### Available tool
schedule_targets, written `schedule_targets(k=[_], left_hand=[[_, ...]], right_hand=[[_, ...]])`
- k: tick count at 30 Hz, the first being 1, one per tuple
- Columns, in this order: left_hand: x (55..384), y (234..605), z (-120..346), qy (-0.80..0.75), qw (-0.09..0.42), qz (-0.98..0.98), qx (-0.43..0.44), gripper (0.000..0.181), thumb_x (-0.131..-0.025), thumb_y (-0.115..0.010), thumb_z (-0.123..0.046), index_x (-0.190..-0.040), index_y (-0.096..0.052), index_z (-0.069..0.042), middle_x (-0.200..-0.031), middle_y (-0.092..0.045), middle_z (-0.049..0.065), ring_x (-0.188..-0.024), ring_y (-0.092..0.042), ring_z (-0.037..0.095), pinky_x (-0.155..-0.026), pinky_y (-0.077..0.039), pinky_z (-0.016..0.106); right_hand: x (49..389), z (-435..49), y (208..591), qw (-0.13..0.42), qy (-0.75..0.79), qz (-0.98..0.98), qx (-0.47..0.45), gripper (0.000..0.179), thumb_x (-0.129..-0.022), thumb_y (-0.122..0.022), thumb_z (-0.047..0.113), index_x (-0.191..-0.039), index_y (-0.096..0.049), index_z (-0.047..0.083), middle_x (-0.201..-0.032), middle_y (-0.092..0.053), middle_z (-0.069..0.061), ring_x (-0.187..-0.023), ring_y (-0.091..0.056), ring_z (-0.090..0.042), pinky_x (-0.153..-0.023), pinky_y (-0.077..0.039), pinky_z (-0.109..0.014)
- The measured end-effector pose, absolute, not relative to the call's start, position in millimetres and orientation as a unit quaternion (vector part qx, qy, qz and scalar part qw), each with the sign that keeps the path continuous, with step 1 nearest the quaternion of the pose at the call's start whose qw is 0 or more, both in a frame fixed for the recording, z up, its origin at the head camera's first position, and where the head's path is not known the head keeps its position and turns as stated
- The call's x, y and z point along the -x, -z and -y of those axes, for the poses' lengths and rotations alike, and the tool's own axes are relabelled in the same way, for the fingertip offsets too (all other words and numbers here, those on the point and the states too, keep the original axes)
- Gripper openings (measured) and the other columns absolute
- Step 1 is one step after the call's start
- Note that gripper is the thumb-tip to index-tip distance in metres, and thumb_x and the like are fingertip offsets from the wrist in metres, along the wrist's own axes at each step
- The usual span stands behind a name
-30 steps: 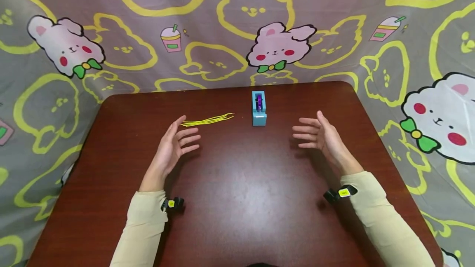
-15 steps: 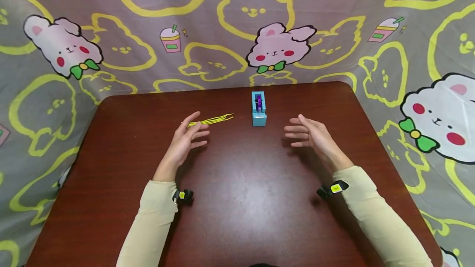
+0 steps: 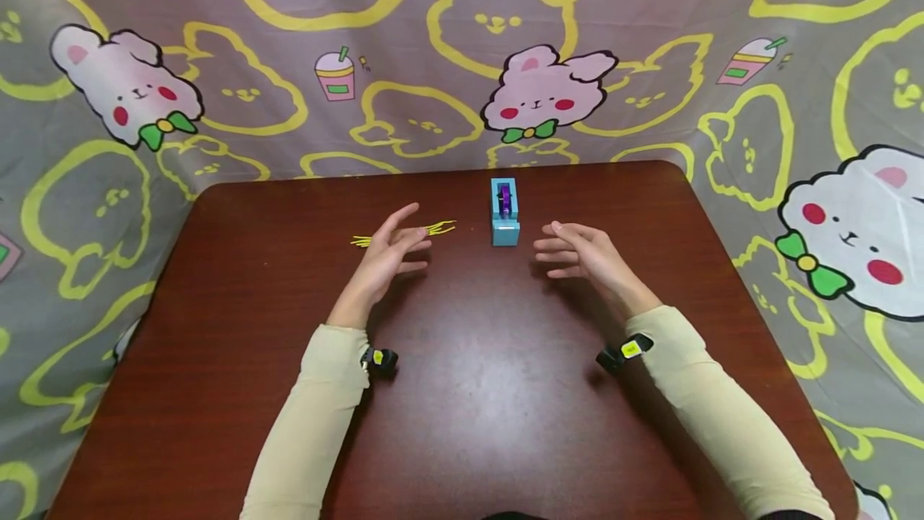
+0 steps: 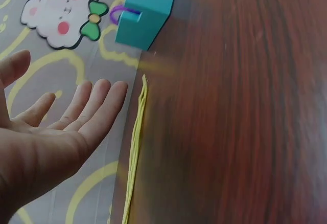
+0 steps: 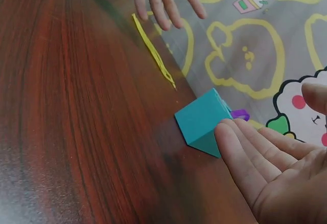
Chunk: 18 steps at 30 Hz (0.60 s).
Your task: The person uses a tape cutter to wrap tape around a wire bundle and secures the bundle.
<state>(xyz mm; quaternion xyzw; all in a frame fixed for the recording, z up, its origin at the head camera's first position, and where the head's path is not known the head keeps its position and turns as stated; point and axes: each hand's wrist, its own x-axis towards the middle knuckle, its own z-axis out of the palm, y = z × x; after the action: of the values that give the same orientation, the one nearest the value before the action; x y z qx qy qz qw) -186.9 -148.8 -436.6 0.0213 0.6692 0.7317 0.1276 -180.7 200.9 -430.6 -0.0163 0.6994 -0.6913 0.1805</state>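
Observation:
A bundle of thin yellow strings (image 3: 442,228) lies toward the back of the table, left of centre. To its right stands a light blue tape dispenser (image 3: 505,233) with a purple roll (image 3: 504,199) in it. My left hand (image 3: 386,259) hovers over the near side of the strings in the head view and hides their middle; its fingers are spread and hold nothing. In the left wrist view the strings (image 4: 134,152) run beside the fingertips. My right hand (image 3: 588,259), fingers extended and holding nothing, is in the air right of and nearer than the dispenser.
The dark brown wooden table (image 3: 476,424) has rounded back corners. A grey curtain (image 3: 426,46) with yellow outlines and bunny heads hangs behind it and at both sides. Each wrist wears a black camera strap (image 3: 625,351).
Both hands have moved inward toward each other. The left hand has gone right and slightly forward, over the strings. The strings and the tape dispenser have stayed in place.

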Motion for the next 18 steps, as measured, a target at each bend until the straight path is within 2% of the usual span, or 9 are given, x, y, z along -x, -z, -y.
schedule_targets(k=[4,9,15,18], left_hand=[[197,439,130,-0.727,0.143,-0.671,-0.028,0.058,-0.102,-0.061,-0.016,-0.155,-0.038,-0.024,-0.143,-0.045,0.03,-0.129,-0.049,0.047,-0.095,-0.048,0.059],[213,441,105,-0.714,0.148,-0.683,-0.044,0.056,-0.101,-0.061,-0.014,-0.153,-0.041,-0.023,-0.137,-0.05,0.028,-0.128,-0.051,0.046,-0.095,-0.047,0.06],[234,442,75,-0.702,0.149,-0.695,-0.048,0.054,-0.1,-0.063,-0.012,-0.15,-0.046,-0.022,-0.133,-0.053,0.02,-0.127,-0.052,0.044,-0.095,-0.046,0.062],[243,445,63,-0.694,0.149,-0.703,-0.046,0.055,-0.1,-0.063,-0.011,-0.151,-0.046,-0.02,-0.134,-0.051,0.02,-0.126,-0.053,0.042,-0.095,-0.047,0.06]], right_hand=[[189,-196,435,0.184,0.678,-0.712,0.014,0.068,-0.101,-0.059,0.046,-0.143,-0.047,-0.006,-0.128,-0.061,-0.031,-0.112,-0.065,-0.039,-0.079,-0.058,-0.042],[205,-188,441,0.173,0.654,-0.737,0.009,0.064,-0.1,-0.061,0.044,-0.14,-0.051,-0.005,-0.123,-0.065,-0.028,-0.106,-0.068,-0.035,-0.079,-0.058,-0.039],[222,-179,448,0.17,0.643,-0.747,-0.012,0.054,-0.099,-0.065,0.039,-0.133,-0.058,-0.003,-0.115,-0.064,-0.029,-0.094,-0.069,-0.031,-0.076,-0.059,-0.036],[229,-173,451,0.17,0.647,-0.743,-0.026,0.046,-0.1,-0.065,0.033,-0.128,-0.06,-0.003,-0.105,-0.064,-0.025,-0.083,-0.068,-0.026,-0.074,-0.058,-0.034]])
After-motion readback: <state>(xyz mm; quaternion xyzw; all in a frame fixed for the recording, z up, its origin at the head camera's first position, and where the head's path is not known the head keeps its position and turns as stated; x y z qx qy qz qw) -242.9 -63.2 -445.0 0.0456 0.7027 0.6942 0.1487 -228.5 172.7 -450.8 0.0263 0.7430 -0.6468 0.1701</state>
